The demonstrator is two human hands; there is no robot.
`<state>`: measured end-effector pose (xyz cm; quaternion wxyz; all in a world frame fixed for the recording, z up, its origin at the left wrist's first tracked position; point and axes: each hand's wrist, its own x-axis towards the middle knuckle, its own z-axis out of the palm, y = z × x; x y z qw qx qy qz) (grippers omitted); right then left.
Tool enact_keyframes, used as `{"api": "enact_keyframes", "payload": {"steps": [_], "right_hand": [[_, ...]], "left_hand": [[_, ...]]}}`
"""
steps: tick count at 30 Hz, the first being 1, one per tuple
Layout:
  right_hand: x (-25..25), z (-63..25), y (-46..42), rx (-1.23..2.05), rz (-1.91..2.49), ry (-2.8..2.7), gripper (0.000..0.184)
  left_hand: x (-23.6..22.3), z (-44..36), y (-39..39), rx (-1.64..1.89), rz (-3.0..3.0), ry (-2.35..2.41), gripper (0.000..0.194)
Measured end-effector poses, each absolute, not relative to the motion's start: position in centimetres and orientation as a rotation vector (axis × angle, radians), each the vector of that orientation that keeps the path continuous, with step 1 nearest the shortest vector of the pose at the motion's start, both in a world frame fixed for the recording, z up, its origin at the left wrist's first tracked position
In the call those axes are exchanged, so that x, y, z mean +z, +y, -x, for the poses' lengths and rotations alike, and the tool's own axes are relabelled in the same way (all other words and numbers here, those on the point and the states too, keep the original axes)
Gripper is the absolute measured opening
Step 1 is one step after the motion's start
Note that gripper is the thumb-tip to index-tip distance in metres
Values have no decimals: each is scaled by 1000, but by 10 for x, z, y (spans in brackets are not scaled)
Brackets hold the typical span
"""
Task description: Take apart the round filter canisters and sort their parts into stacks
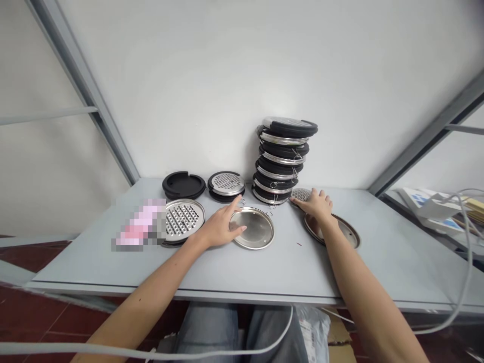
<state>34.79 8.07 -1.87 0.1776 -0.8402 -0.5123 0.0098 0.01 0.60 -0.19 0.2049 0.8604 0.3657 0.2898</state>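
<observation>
My left hand [221, 224] is open, thumb and index finger spread over the left edge of a shallow round metal lid [255, 229]. Beside its wrist lies a round grater [183, 219] with coarse raised holes, partly covered by a blurred pink patch. My right hand [318, 205] reaches across the table with its fingers apart, at the near right edge of a perforated metal grater disc [301, 193]. Whether it grips the disc's rim cannot be made out. Under my right wrist sits another round metal lid [348, 232], partly hidden by the forearm.
A leaning stack of black-rimmed graters [282, 164] with wire clasps stands against the wall. Left of it are a fine grater [227, 184] on a black base and a black round holder [184, 185]. A white cable [469, 262] hangs at the right, near papers [431, 209].
</observation>
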Motion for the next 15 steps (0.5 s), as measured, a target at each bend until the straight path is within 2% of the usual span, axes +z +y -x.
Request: {"api": "enact_keyframes", "payload": {"steps": [8, 10, 15], "right_hand": [[-25, -373, 71, 276, 2317, -1478, 133], [-28, -380, 69, 265, 2324, -1496, 130], [-29, -385, 67, 231, 2336, -1556, 105]], "left_hand": [[0, 2, 5, 804, -2416, 1032, 82], [0, 2, 5, 787, -2422, 1032, 82], [0, 2, 4, 770, -2438, 1029, 81]]}}
